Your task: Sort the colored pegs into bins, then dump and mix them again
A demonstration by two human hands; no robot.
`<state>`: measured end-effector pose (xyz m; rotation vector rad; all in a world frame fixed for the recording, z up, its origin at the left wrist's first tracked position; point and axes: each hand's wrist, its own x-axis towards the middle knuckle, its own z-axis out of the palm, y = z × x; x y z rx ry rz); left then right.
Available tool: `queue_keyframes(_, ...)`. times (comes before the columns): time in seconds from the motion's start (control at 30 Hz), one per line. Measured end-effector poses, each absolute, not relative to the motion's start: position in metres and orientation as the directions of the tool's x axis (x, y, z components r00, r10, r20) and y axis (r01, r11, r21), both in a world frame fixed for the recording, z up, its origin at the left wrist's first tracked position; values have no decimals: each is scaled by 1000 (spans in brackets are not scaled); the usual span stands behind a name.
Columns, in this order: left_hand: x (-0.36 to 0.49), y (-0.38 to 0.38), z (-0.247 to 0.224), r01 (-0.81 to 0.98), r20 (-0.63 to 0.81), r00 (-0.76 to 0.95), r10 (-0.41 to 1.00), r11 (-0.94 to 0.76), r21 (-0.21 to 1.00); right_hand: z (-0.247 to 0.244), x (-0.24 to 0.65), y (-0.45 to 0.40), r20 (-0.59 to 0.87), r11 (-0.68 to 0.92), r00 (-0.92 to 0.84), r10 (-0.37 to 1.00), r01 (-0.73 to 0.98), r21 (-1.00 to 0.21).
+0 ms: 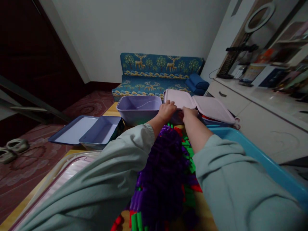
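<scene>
Both arms reach to the far end of the table, to a storage box with a pale pink lid [180,98]. My left hand [167,110] is curled over the lid's front left corner. At the lid's front edge, my right hand [189,113] is closed, with part of its fingers hidden under the rim. Left of the box stands a lidless purple bin [138,109]. To its right is another box with a pink lid [214,109], something red showing beneath that lid. A heap of dark purple plastic pieces [166,160] lies below my arms, with green pieces [190,150] beside it.
A blue-grey bin [102,130] and a flat tray-like lid [74,128] sit at the left table edge. Nearer is a white and pink container [74,166]. A light blue tub [252,147] runs along the right. Behind stands a patterned blue sofa [161,73].
</scene>
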<state>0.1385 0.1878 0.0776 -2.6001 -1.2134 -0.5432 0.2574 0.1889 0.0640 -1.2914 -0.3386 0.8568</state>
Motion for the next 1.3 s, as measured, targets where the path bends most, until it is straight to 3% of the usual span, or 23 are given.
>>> queue_keyframes(0.13,136,187,80,763,436,602,669,-642,-69,73,255,184,-291,-39,676,676,-362,-931)
queue_keyframes(0.57,126,176,91,742,564,568,599,-670,-36,87,240,165,-385,69,560,734,-624,-778)
queue_keyframes(0.77,111,156,94,718,680,371,632,-660,221,91,223,146,-380,83,545,747,-643,-761)
queue_keyframes(0.87,95,149,100,669,693,144,706,-586,458,94,209,132,-348,101,537,769,-639,-763)
queue_keyframes(0.93,81,147,106,562,592,-43,804,-471,680,94,199,122,-326,105,510,796,-647,-756)
queue_keyframes(1.03,52,143,115,201,252,-151,956,-220,955,94,181,101,-283,83,431,857,-658,-749)
queue_keyframes(1.13,19,133,121,-70,45,-112,993,-53,996,91,160,74,-245,43,357,901,-637,-769)
queue_keyframes(1.3,-39,102,120,-76,30,-163,986,-43,996,82,130,32,-190,-67,152,970,-585,-808)
